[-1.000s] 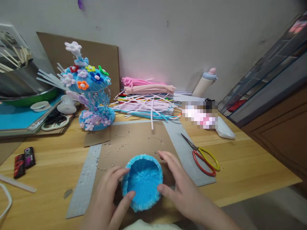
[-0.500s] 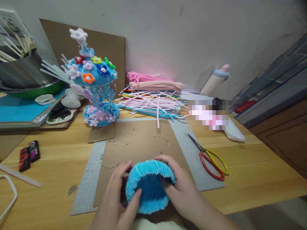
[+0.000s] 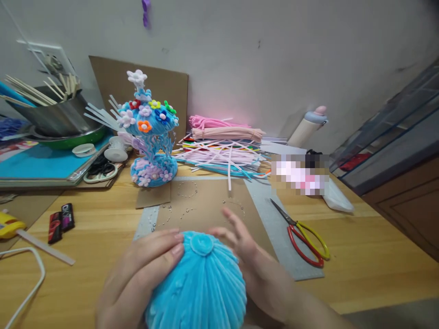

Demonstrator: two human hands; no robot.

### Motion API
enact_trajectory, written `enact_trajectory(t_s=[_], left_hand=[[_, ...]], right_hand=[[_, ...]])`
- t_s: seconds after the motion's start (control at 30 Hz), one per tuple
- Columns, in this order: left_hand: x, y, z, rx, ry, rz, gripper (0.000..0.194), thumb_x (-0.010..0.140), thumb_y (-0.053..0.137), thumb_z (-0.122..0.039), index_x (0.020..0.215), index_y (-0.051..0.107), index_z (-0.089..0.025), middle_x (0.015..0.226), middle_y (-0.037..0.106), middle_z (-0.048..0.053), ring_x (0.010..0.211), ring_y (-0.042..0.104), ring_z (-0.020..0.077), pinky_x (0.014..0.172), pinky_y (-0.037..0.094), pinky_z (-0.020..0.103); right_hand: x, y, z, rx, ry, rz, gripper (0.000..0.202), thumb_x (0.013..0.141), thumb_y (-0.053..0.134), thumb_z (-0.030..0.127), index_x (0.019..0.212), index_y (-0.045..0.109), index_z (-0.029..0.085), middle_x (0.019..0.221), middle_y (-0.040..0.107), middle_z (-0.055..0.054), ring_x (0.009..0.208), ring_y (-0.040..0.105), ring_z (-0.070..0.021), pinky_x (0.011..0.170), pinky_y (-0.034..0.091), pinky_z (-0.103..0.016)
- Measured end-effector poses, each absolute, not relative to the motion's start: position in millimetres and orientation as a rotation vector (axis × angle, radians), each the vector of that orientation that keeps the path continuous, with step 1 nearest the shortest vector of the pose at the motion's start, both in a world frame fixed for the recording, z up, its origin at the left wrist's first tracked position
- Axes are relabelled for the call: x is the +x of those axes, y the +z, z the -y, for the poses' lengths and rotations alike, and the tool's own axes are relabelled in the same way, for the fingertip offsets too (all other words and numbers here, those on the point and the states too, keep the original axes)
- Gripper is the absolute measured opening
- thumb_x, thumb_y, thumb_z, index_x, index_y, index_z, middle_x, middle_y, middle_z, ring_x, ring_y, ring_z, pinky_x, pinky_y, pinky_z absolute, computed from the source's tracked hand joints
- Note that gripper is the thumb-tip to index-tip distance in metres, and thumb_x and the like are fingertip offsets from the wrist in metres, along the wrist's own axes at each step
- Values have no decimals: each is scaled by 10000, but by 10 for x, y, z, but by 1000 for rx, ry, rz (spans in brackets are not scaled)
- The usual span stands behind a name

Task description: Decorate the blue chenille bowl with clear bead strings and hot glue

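Observation:
A fluffy blue dome made of pipe cleaners [image 3: 206, 288], with a small coiled disc at its top, is tilted toward me at the near edge of the table. My left hand [image 3: 137, 274] is wrapped round its left side, fingertips close to the disc; its thumb is hidden. At the right of the dome, my right hand [image 3: 264, 269] has its fingers stretched out and apart. Whether its palm touches the dome I cannot tell. Beneath lies a brown cardboard sheet [image 3: 212, 196] with beaded strands on a grey cutting mat [image 3: 264, 205].
A blue pipe-cleaner ornament with flowers [image 3: 147, 128] stands behind. Bundles of pipe cleaners [image 3: 222, 151] lie by the wall. Scissors with red and yellow handles [image 3: 302, 237] rest at right. A yellow glue gun [image 3: 10, 226] and a metal pot of sticks [image 3: 58, 114] are at left.
The dome has been turned over: its hollow inside faced me, now its outer top does. My right hand has loosened from its rim and spread its fingers. The view has shifted left and up.

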State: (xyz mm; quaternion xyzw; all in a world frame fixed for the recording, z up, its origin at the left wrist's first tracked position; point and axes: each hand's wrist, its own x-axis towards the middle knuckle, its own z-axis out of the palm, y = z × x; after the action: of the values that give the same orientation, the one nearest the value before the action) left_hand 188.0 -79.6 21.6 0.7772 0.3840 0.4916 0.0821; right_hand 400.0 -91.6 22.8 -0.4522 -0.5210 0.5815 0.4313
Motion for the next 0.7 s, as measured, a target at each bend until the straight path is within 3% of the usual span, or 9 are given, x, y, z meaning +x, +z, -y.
enact_trajectory(t_s=[0.1,0.17,0.27,0.37,0.43,0.53,0.7], left_hand=[[2000,221,633,2269,1374,-1228,394,847,501,-221,1201,556,-386,1242,577,8,1178,505,253,1006,383,459],[2082,179,528,1913,1280,-1376,446,809,555,-221,1242,522,-323,1311,525,58,1209,488,272,1010,385,477],[2135,131,447,1136,1065,-1229,448,817,532,-311,1251,496,-205,1207,596,136,1095,591,289,882,499,455],[2115,152,489,712,776,-864,475,856,434,-486,1189,561,-172,1081,669,145,991,646,301,791,535,443],[2090,176,553,649,658,-683,507,799,537,-520,1183,585,-193,1084,678,124,1012,635,307,815,524,431],[2072,172,618,624,585,-536,612,678,737,-338,1246,546,-218,1151,658,103,1080,597,306,886,483,407],[2100,108,601,611,644,-512,581,718,729,-257,1264,539,-197,1186,638,122,1134,558,301,946,435,403]], right_hand=[[3977,249,849,-776,1970,903,518,857,480,437,1316,430,202,1122,636,-123,1055,610,-277,838,500,-423],[3987,203,800,-644,1979,712,537,784,604,326,1284,432,236,1159,621,-89,1061,604,-252,884,478,-399],[4012,87,742,-589,1821,623,582,740,668,268,1260,405,284,1220,587,-52,1086,588,-230,940,443,-394],[4008,13,736,-588,1784,634,627,716,702,288,1258,385,290,1227,575,-62,1096,578,-246,936,444,-412],[3984,8,762,-612,1776,644,673,686,736,282,1254,376,294,1230,564,-66,1086,579,-252,920,452,-413],[3942,22,811,-624,1775,661,682,662,767,301,1231,390,285,1219,554,-66,1077,577,-256,933,439,-422],[3904,-52,860,-751,1581,878,674,730,704,485,1271,357,280,1258,497,-85,1140,522,-256,992,386,-421]])
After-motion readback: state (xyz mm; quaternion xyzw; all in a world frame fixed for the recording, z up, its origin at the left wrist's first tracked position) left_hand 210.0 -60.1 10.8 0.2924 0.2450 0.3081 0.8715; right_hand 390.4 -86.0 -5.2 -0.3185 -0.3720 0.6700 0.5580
